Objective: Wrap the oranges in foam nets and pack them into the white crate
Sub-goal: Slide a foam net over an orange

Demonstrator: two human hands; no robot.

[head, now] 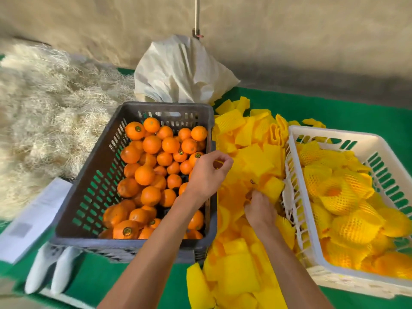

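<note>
My right hand (259, 211) digs into yellow foam nets (252, 159), grip contents hidden. My left hand (207, 172) hovers curled, empty. Oranges (156, 172) left of it; white crate (296, 175) right, cut off.

You are getting soft, even daylight across the scene, diffused through the pale tent wall (289, 30) behind, so shadows are lying faint and short, the deepest one pooling inside the grey crate (89, 175) and under its near rim. The wide lens is bending straight lines toward the edges, and the corners are smearing. The right hand (259, 210) and the yellow foam nets (256, 157) around it are blurring, their saturated colour swallowing fine texture.
</note>
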